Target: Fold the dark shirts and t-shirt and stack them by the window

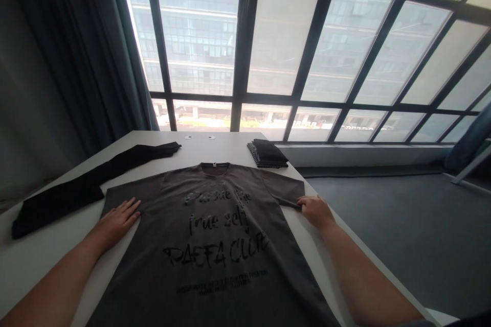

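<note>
A dark grey T-shirt [215, 276] with black printed lettering lies spread face up, its collar towards the window and its lower part cut off by the frame. My left hand [118, 222] rests flat on the left-hand sleeve, fingers stretched out. At the other sleeve, my right hand [316, 210] has its fingers closed on the hem near the corner. Both sleeves point outwards, and the shirt looks mostly smooth.
The white table [226, 145] carries long folded black trousers [95, 176] at the left. A folded stack of dark clothes [267, 153] sits at the far right corner. Behind are a dark curtain [76, 51] and large windows; grey floor [395, 214] lies to the right.
</note>
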Action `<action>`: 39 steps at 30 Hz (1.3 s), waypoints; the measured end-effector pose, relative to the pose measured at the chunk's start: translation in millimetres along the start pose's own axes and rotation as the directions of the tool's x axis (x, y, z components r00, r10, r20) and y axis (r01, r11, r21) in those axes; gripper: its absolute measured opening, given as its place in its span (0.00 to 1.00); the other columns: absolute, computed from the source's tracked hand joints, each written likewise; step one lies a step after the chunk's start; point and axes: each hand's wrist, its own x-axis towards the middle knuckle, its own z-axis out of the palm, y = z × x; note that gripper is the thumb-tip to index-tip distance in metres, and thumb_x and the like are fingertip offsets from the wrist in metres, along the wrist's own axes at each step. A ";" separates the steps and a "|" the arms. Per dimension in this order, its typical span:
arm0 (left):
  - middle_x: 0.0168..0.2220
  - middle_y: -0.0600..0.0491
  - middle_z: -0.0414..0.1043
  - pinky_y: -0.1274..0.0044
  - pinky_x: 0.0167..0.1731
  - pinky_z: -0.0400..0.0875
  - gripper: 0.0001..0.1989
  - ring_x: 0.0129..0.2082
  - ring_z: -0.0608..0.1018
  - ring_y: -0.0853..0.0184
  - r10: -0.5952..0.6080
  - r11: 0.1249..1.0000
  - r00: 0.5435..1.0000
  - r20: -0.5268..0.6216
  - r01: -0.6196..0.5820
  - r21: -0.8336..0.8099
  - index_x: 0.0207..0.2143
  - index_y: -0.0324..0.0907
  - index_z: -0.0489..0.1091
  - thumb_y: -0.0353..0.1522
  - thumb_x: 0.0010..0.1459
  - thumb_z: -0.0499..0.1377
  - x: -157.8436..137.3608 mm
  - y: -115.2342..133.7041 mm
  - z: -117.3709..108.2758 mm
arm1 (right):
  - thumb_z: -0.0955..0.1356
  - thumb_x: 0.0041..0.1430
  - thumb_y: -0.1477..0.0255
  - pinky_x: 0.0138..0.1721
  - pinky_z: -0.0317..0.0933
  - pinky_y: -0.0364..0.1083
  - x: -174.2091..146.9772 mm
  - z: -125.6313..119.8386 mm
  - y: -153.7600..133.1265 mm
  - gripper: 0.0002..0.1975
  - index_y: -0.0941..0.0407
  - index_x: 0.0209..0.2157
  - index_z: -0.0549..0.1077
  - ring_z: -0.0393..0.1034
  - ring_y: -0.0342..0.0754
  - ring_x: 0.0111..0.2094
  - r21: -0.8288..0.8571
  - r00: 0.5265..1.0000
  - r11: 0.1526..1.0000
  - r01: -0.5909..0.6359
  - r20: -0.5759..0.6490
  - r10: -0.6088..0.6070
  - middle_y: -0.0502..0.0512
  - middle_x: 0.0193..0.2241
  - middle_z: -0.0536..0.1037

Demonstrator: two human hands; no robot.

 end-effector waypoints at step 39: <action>0.77 0.48 0.43 0.56 0.69 0.48 0.36 0.75 0.52 0.52 -0.173 0.983 0.982 0.071 0.169 0.066 0.74 0.54 0.50 0.53 0.69 0.37 149.3 159.9 -6.7 | 0.49 0.73 0.50 0.71 0.31 0.66 148.7 54.8 -138.4 0.33 0.43 0.75 0.47 0.32 0.59 0.76 0.147 0.947 0.989 0.011 0.315 -0.057 0.50 0.77 0.36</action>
